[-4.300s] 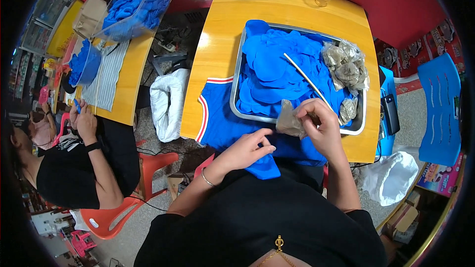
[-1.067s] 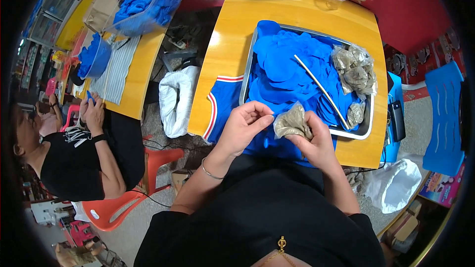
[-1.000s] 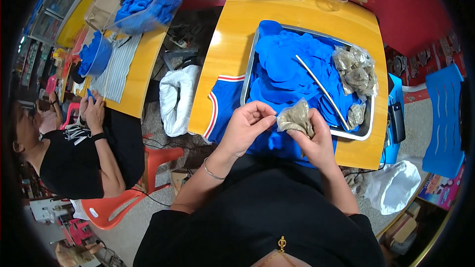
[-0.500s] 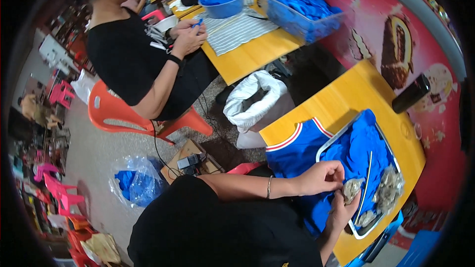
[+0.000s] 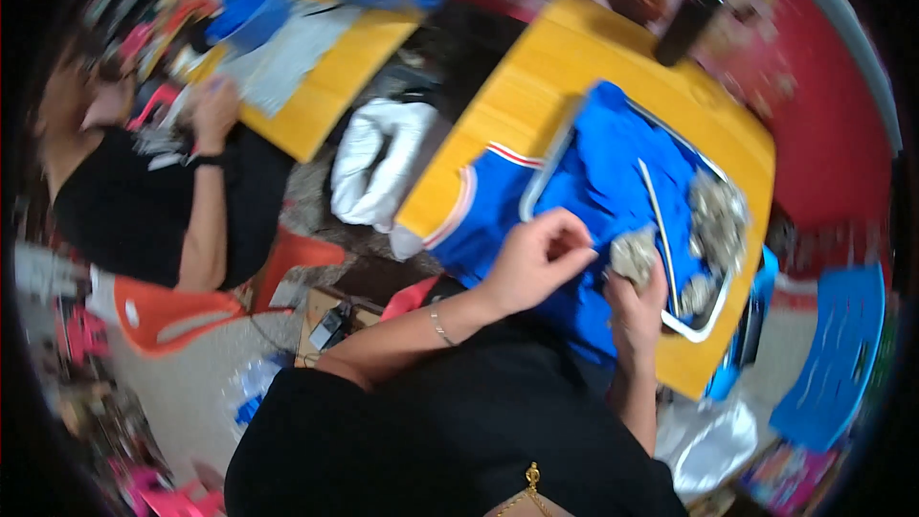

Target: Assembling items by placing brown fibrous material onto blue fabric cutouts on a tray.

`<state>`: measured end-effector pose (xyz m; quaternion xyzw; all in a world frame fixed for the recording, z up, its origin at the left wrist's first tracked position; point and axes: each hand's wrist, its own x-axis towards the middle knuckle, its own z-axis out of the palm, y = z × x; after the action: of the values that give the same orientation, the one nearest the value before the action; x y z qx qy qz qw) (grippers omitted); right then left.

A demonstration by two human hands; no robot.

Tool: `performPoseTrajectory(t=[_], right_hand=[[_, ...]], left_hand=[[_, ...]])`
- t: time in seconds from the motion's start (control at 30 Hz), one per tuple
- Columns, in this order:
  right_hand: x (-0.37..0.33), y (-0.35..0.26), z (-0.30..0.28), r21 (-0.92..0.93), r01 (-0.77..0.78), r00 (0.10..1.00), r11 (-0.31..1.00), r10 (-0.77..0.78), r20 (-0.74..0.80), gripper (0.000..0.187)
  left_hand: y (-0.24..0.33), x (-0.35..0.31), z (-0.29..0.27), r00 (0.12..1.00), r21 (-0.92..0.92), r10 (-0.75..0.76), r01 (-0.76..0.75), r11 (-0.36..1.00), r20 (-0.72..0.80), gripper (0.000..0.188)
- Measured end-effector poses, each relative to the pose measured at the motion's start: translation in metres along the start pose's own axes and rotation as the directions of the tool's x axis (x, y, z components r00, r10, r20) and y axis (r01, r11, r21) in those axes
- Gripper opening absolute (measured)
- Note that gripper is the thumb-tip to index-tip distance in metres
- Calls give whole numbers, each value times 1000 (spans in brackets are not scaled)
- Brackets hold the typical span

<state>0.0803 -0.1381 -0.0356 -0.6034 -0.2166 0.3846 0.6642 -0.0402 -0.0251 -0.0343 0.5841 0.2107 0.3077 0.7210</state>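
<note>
My right hand (image 5: 636, 311) holds a small crumpled clear plastic bag (image 5: 634, 258) with greyish-beige contents too small to make out. Just left of it, my left hand (image 5: 536, 263) has its fingers curled and thumb and fingertip nearly together; anything between them is too small to see. Both hands are above the near side of a white-rimmed tray (image 5: 697, 333) full of blue cloth pieces (image 5: 613, 168). On the cloth lies a thin pale stick (image 5: 659, 225), with more crumpled bags (image 5: 718, 220) along the tray's right side. A blue garment (image 5: 493, 201) with red-and-white trim lies partly under the tray.
A dark bottle (image 5: 687, 24) stands on the yellow table (image 5: 522, 67) near the wall. At left a co-worker (image 5: 153, 196) sits on an orange chair (image 5: 172, 316). A white sack (image 5: 378, 163) stands between the tables; a blue chair (image 5: 831, 359) is at right.
The view has swung right, so the scene sits further left and higher. My left hand has drawn away from the plastic bag, which stays in my right hand.
</note>
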Motion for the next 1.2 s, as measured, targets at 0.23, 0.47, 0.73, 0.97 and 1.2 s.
performPoseTrajectory(t=[0.23,0.47,0.73,0.97,1.2], right_hand=[[-5,-5,-1,-137,96,995,986,-100,-24,22],[-3,0,-2,-60,75,997,995,-76,-17,21],[1,-1,-4,-91,106,994,990,-109,-26,21],[5,-3,-6,148,-34,997,988,44,-66,23],[3,2,-9,212,-114,993,970,119,-8,23]], left_hand=[[-11,3,17,993,-144,-86,98,985,84,15],[-12,2,17,994,-101,-85,92,991,72,13],[-12,7,18,993,-104,-102,108,989,66,12],[-14,10,15,975,-223,-210,221,949,75,12],[-12,9,17,973,-274,-226,229,934,45,14]])
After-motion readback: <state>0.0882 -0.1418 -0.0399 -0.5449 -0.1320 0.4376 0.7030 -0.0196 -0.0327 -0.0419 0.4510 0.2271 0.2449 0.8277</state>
